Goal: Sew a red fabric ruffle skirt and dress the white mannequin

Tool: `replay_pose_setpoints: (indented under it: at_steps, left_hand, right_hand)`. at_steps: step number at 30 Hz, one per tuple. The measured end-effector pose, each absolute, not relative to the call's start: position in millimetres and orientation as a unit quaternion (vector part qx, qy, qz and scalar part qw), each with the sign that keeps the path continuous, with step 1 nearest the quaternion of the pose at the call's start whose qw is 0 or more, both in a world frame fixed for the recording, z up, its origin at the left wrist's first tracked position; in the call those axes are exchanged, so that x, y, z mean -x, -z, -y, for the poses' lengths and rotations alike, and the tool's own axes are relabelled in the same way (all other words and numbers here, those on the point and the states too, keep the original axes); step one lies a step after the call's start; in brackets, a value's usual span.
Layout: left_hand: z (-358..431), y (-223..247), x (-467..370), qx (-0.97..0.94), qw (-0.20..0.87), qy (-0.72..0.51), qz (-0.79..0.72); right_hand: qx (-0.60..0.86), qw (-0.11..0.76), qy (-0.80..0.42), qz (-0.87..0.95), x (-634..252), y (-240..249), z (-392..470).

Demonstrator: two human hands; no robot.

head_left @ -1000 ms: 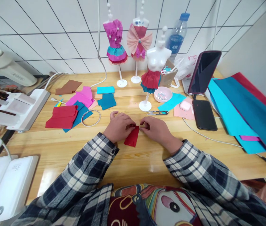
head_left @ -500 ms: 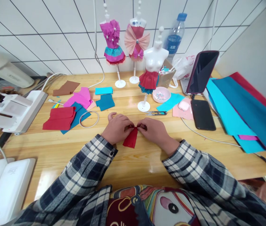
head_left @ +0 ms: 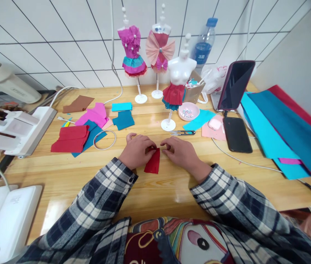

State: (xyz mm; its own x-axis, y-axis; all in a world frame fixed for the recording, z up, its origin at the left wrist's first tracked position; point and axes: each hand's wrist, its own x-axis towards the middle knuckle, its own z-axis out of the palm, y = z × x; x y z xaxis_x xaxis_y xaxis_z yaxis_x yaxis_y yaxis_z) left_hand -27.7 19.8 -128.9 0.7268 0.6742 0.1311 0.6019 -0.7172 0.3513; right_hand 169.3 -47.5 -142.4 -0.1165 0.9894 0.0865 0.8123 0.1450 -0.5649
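My left hand (head_left: 139, 150) pinches the top edge of a small piece of red crepe paper (head_left: 152, 163) between thumb and fingertips. The paper hangs down toward the tabletop, and part of its upper left is hidden by the fingers. Just right of it is my right hand (head_left: 181, 154), with thumb and index finger apart and nothing visible between them. Beyond the hands, a small white dress form (head_left: 181, 69) wears a pleated red skirt (head_left: 174, 94) over a blue layer. Thread snips (head_left: 183, 132) lie near its base.
Two dressed forms (head_left: 132, 47) (head_left: 160, 47) stand at the back. Folded paper pieces (head_left: 70, 139) and a coiled cable (head_left: 104, 148) lie left. To the right are a pink bead dish (head_left: 189, 118), a propped phone (head_left: 236, 84), a flat black phone (head_left: 237, 134) and long paper sheets (head_left: 287, 124).
My right hand has let go of the red paper's top edge and its fingers have parted slightly to the right. My left hand keeps its hold.
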Motion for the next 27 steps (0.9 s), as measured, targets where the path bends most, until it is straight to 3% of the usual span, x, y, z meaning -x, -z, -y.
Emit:
replay_pose_setpoints:
  at_steps: [14,23,27]
  left_hand:
    - [-21.2,129.7,29.3,-0.915,0.165,-0.117,-0.35]
    - [-19.9,129.6,30.6,-0.92,0.157,-0.11,-0.342]
    - [-19.2,128.0,29.9,-0.924,0.149,-0.113,-0.334]
  right_hand:
    - [0.597,0.172,-0.169,0.765,-172.0,145.3,47.5]
    - [0.622,0.219,-0.19,0.727,-166.6,140.4,47.4]
    - [0.621,0.186,-0.178,0.74,-163.3,138.7,46.7]
